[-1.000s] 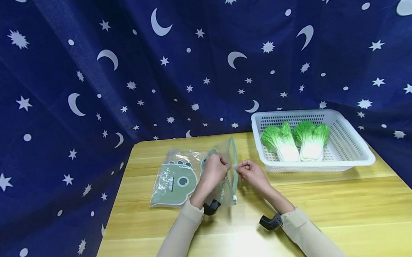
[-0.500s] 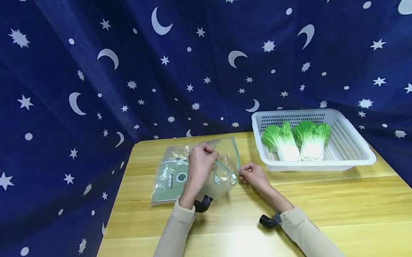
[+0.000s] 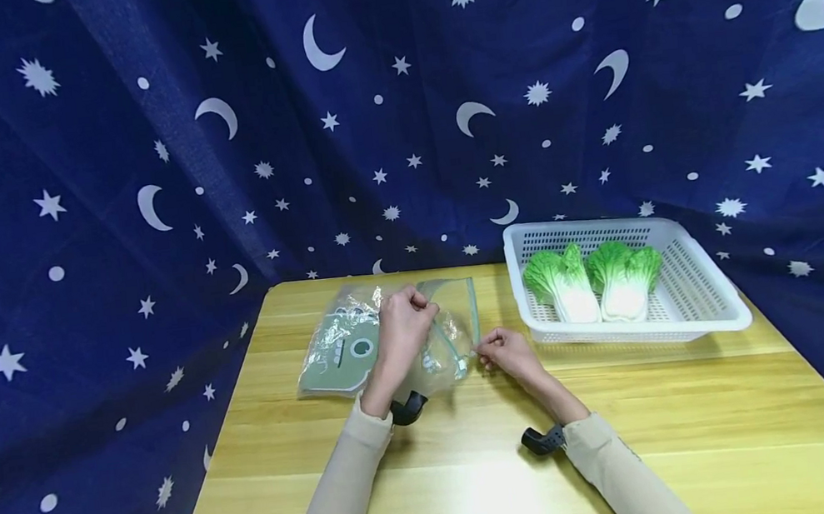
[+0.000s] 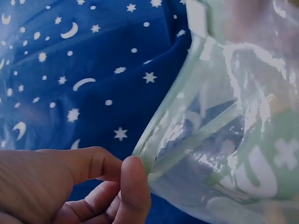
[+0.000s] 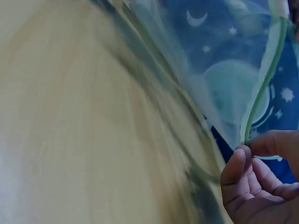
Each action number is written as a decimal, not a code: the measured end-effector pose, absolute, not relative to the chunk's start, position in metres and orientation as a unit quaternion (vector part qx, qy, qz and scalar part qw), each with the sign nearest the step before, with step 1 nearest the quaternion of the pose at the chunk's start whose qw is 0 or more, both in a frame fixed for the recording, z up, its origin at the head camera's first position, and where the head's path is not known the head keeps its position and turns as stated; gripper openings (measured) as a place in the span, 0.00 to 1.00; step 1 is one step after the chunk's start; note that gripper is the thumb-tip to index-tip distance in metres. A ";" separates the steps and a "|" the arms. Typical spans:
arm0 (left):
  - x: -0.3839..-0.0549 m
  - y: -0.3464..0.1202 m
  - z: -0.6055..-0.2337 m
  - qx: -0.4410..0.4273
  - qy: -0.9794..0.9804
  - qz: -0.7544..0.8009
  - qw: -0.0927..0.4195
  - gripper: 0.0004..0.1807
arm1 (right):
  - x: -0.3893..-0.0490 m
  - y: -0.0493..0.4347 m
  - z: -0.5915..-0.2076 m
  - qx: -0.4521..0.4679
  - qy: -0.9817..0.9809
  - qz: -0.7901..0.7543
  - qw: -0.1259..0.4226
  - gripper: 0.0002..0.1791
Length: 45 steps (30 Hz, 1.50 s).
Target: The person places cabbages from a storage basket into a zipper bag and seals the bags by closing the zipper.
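A clear zip bag [image 3: 339, 352] with a green cartoon face printed on it lies at the far left of the table, its mouth toward the right. My left hand [image 3: 402, 325] pinches one side of the mouth between thumb and finger, which the left wrist view shows close up on the green zip edge [image 4: 163, 109]. The right hand [image 3: 506, 351] pinches the opposite edge, seen in the right wrist view at the green strip [image 5: 264, 79]. Between the hands the mouth stands spread apart. A white slider [image 3: 461, 366] sits at the mouth's near end.
A white perforated basket [image 3: 714, 305] stands at the back right. Two Chinese cabbages, one at the left [image 3: 570, 291] and one beside it [image 3: 624, 285], lie inside it. A dark blue star-and-moon curtain [image 3: 398, 124] hangs behind the wooden table [image 3: 586, 406].
My left hand has moved left and slightly away with its edge of the bag, so the mouth is spread wider. The right hand has shifted slightly down along the bag's other edge.
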State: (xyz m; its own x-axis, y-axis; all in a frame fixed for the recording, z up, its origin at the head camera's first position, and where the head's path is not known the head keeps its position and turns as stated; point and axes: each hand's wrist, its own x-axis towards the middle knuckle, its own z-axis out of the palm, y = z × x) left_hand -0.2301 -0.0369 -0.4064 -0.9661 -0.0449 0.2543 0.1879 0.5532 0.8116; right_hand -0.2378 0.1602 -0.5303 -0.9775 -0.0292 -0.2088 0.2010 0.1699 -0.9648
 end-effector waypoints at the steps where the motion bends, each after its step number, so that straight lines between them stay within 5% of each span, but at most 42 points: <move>1: -0.231 -0.036 -0.409 -0.041 -0.875 -0.468 0.119 0.03 | -0.237 0.160 -0.529 0.053 0.761 -0.640 0.092 0.08; 8: -0.235 -0.031 -0.418 -0.049 -0.885 -0.457 0.076 0.04 | -0.231 0.160 -0.515 0.037 0.785 -0.611 0.097 0.12; 15: -0.236 -0.031 -0.422 -0.057 -0.887 -0.454 0.061 0.06 | -0.217 0.174 -0.468 -0.030 0.902 -0.426 0.068 0.14; 22: -0.237 -0.031 -0.424 -0.059 -0.877 -0.477 0.032 0.05 | -0.213 0.208 -0.412 -0.107 0.911 -0.382 0.116 0.10; 28: -0.238 -0.032 -0.425 -0.057 -0.872 -0.485 0.024 0.04 | -0.242 0.250 -0.383 -0.056 0.942 -0.323 0.074 0.13; 33: -0.236 -0.033 -0.426 -0.057 -0.869 -0.492 0.015 0.05 | -0.272 0.275 -0.381 -0.002 0.956 -0.283 0.070 0.27; 41: -0.234 -0.033 -0.428 -0.056 -0.868 -0.493 0.003 0.05 | -0.296 0.288 -0.390 0.085 0.958 -0.247 0.115 0.28; 45: -0.234 -0.030 -0.427 -0.060 -0.866 -0.496 0.001 0.04 | -0.303 0.294 -0.395 0.100 0.957 -0.229 0.150 0.43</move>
